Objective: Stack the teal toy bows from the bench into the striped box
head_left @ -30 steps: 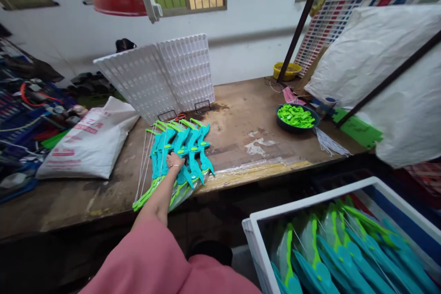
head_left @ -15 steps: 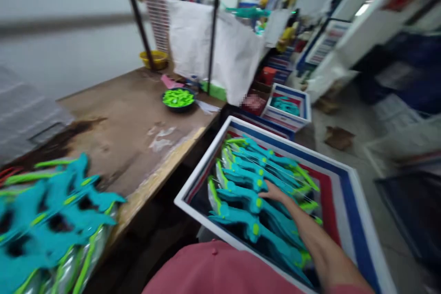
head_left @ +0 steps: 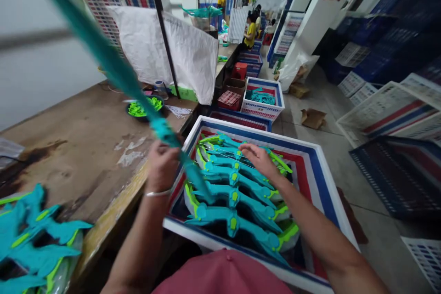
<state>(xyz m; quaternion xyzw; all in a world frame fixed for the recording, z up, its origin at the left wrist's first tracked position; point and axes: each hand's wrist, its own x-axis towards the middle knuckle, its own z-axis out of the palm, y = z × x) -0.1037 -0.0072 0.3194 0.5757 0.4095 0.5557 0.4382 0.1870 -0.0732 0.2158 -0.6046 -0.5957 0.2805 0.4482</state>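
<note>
My left hand [head_left: 161, 170] is wrapped round the middle of a teal toy bow [head_left: 117, 66], raised at a slant beside the crate and blurred by motion. The bow's lower end reaches over the near-left part of a plastic crate [head_left: 320, 183] with red, white and blue stripes. Inside the crate stands a row of teal and lime-green toy bows [head_left: 234, 197] with thin strings. Above the far bows hovers my right hand [head_left: 257, 158], open, fingers stretched out to the left, with nothing seen in it. More toy bows [head_left: 37, 234] lie heaped on the bench at lower left.
On the brown bench [head_left: 79, 147] rests a dark bowl [head_left: 144, 108] of lime-green parts, near a hanging white sheet [head_left: 138, 46]. Beyond my crate stands another crate [head_left: 263, 110] with teal parts. Crates [head_left: 396, 110] line the right side; a co-worker in yellow [head_left: 251, 34] sits far back.
My left hand has come into view, gripping a toy bow. My right hand has shifted from the bows' middle to above the far ones, fingers stretched. The view has turned right.
</note>
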